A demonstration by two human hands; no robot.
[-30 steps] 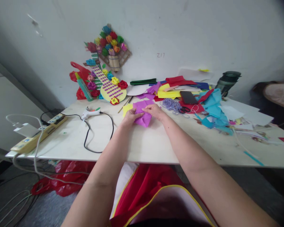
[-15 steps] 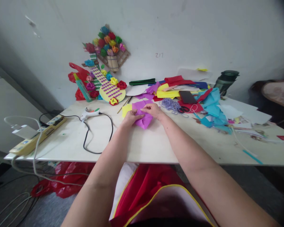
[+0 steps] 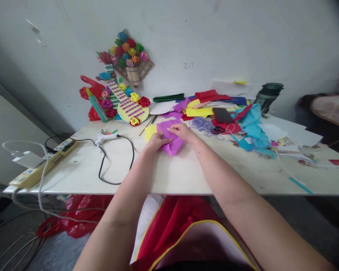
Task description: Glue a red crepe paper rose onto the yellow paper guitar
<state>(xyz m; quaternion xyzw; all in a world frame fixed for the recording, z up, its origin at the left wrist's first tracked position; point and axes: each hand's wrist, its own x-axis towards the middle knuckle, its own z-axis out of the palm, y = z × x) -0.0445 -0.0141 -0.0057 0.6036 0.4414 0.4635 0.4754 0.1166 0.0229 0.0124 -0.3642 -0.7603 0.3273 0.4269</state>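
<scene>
Between my two hands is a piece of purple crepe paper, slightly folded and held just over the table. My left hand pinches its left side, thumb pointing inward across it. On the upper right side of the same paper, my right hand has thumb and fingertips closed. Next to my left hand lies a small yellow paper piece. More purple paper stretches behind the fingers, and the fingertips partly hide the folds.
A glue gun with a black cord lies left, beside a power strip. Behind stand a glue bottle and a flower-decorated paper guitar. Purple yarn, a phone, blue paper and a dark bottle are right.
The view has shifted very slightly. Both hands keep their grip on the purple crepe paper, whose lower part has moved a little under the fingers.
</scene>
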